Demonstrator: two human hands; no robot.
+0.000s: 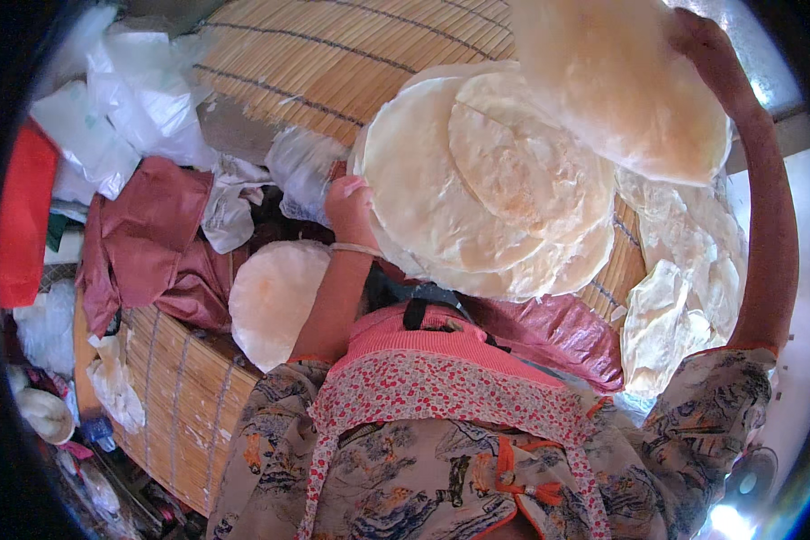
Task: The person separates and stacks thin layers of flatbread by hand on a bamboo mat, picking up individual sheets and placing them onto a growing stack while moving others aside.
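A wide stack of pale, thin round flatbreads (405, 171) lies in front of me, its layers overlapping unevenly. My right hand (698, 38) is raised at the upper right and grips one flatbread (616, 90) by its edge. That sheet is blurred and hangs above the far right part of the stack. At the stack's left edge is my left hand (349, 209), its fingers curled in. What they hold, if anything, is hard to make out. Crumpled clear plastic (301, 171) sits just left of that hand. Beside my left forearm lies another round flatbread (274, 297).
Slatted bamboo matting (333, 54) spreads behind and under the stack. Broken, crumpled sheets (679, 297) are heaped on the right. To the left are a maroon cloth or sheet (157, 238), white plastic bags (144, 90) and a red object (25, 216). Maroon material (558, 333) lies near my waist.
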